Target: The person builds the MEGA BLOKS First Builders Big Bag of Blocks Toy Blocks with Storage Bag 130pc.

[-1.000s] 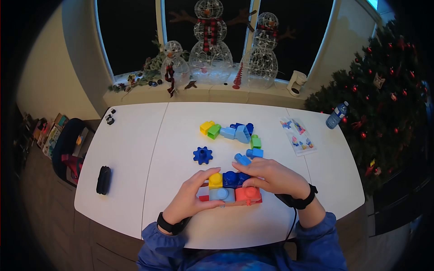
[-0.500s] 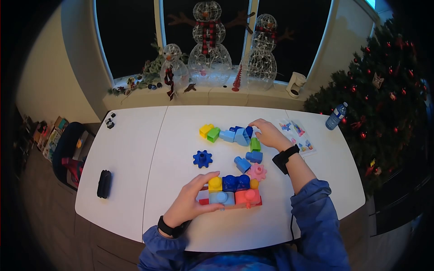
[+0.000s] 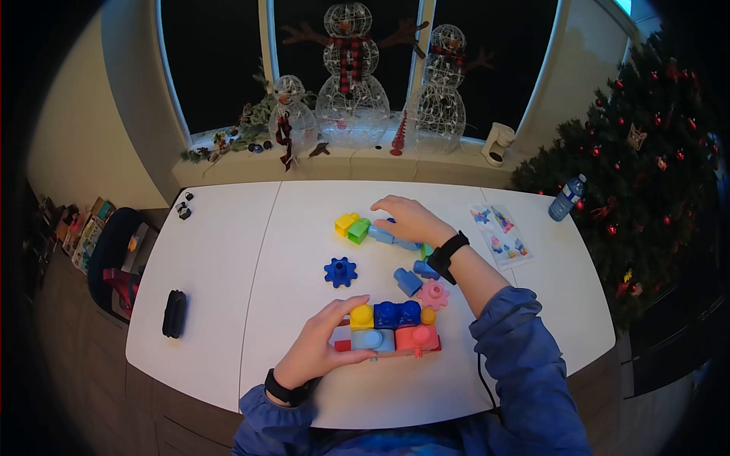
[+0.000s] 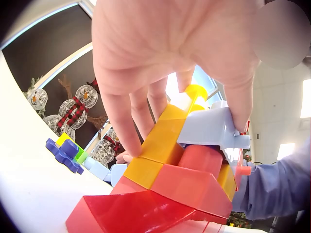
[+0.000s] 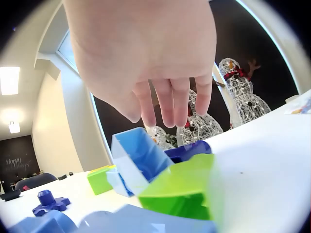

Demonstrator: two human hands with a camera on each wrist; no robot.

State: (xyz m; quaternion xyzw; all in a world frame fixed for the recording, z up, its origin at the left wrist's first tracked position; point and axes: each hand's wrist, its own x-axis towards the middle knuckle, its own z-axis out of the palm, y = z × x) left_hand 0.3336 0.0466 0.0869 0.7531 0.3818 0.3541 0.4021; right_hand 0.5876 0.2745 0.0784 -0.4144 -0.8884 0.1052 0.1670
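Note:
A structure of stacked blocks stands near the table's front, with a yellow block [image 3: 361, 316], a dark blue block [image 3: 398, 313], a light blue block [image 3: 372, 340] and a coral block [image 3: 417, 339]. My left hand [image 3: 316, 341] grips its left end between thumb and fingers; the left wrist view shows the thumb on the light blue block [image 4: 208, 127]. My right hand [image 3: 412, 222], its fingers extended and holding nothing, hovers over the loose blocks at the back. Below it in the right wrist view are a blue block [image 5: 138, 158] and a green block [image 5: 180, 187].
A dark blue gear [image 3: 341, 272] lies left of the loose blocks, and a pink gear [image 3: 433, 294] is behind the structure's right end. Farther right are a printed sheet [image 3: 503, 234] and a water bottle [image 3: 567, 197]. A black case [image 3: 174, 314] lies at left.
My right hand has left the block structure, moved to the loose blocks at the back, then shifted left over them. My left hand keeps its grip on the structure.

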